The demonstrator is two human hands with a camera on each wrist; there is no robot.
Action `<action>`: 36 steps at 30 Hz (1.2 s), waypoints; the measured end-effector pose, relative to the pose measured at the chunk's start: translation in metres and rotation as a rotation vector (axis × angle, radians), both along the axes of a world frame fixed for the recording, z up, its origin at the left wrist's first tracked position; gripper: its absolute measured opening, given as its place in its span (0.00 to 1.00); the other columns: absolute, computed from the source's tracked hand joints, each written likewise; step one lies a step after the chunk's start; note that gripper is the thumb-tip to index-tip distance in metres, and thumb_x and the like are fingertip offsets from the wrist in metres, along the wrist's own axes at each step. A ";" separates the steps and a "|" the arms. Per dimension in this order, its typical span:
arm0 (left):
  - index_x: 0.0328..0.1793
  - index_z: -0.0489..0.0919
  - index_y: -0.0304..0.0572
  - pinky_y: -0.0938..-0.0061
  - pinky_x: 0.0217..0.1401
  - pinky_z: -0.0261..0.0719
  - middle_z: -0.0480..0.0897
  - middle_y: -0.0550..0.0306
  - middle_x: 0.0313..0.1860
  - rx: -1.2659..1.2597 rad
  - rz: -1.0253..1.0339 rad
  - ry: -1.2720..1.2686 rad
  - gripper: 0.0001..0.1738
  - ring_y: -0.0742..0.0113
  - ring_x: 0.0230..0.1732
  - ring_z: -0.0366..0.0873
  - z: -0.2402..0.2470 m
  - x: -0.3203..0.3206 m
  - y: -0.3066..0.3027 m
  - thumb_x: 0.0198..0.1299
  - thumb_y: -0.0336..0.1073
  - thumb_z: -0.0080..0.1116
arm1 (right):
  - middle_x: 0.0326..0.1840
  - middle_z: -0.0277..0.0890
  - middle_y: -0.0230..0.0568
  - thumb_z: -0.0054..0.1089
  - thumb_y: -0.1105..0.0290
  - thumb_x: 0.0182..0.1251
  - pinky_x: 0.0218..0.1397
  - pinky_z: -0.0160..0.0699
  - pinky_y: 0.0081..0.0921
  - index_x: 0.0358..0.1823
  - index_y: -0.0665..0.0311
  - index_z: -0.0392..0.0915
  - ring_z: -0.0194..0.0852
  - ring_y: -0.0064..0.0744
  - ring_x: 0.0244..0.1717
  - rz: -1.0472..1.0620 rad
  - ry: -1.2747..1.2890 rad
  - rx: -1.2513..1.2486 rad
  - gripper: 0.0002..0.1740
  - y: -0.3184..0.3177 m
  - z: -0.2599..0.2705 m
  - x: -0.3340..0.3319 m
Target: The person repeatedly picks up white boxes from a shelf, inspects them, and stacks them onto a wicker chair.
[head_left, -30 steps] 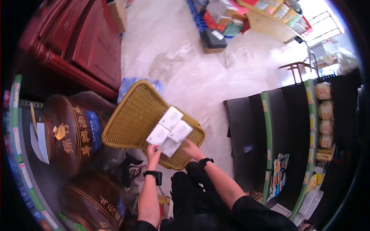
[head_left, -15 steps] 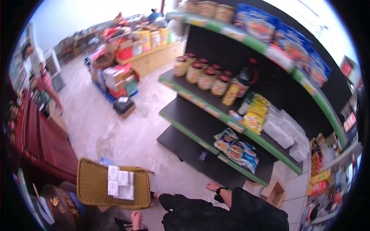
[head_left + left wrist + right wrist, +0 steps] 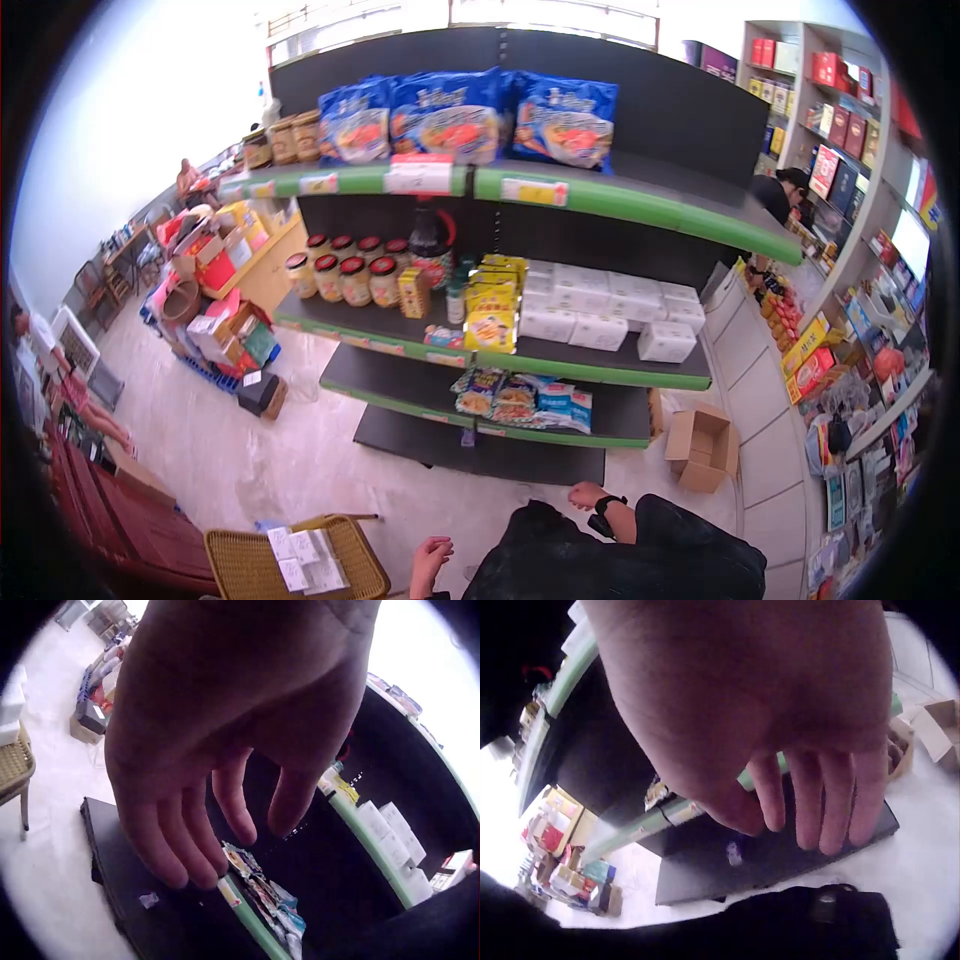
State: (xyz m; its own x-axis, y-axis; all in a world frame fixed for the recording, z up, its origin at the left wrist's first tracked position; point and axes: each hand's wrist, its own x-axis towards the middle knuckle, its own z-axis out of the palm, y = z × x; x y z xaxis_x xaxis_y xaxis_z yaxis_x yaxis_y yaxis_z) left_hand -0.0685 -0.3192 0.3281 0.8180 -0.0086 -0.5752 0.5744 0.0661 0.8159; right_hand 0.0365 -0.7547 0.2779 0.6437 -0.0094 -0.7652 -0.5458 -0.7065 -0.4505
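Our left hand [image 3: 430, 563] and right hand [image 3: 588, 496] hang empty, relaxed and half uncurled; the white boxes [image 3: 308, 560] on the wicker chair [image 3: 240, 566] lie to our left, apart from both, nearer the left hand

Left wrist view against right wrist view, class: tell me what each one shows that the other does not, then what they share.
Only the left wrist view shows the left hand and part of the wicker chair with white boxes on it.
Only the right wrist view shows the right hand and the open cardboard box beside the shelving.
Both show the black shelving, a small purple item on its lowest shelf, and the pile of goods on the floor.
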 end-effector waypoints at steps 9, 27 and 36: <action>0.50 0.81 0.41 0.77 0.41 0.75 0.84 0.57 0.40 -0.012 -0.154 -0.212 0.15 0.71 0.39 0.80 0.061 0.110 -0.113 0.58 0.38 0.63 | 0.38 0.83 0.44 0.60 0.64 0.61 0.46 0.79 0.30 0.44 0.63 0.82 0.83 0.36 0.40 -0.118 -0.791 0.130 0.14 -0.061 0.124 0.057; 0.59 0.76 0.45 0.70 0.52 0.79 0.61 0.48 0.69 -0.021 -0.436 -0.705 0.22 0.63 0.51 0.79 0.241 0.264 -0.482 0.58 0.33 0.65 | 0.41 0.75 0.37 0.56 0.76 0.64 0.44 0.73 0.22 0.47 0.66 0.74 0.73 0.24 0.40 -0.558 -1.246 0.193 0.11 -0.277 0.283 0.145; 0.50 0.80 0.46 0.71 0.52 0.79 0.65 0.48 0.61 0.235 -0.449 -0.855 0.16 0.62 0.45 0.79 0.258 0.253 -0.523 0.55 0.34 0.67 | 0.46 0.77 0.38 0.53 0.71 0.71 0.55 0.69 0.25 0.50 0.69 0.74 0.72 0.26 0.48 -0.560 -1.145 0.243 0.12 -0.319 0.224 0.151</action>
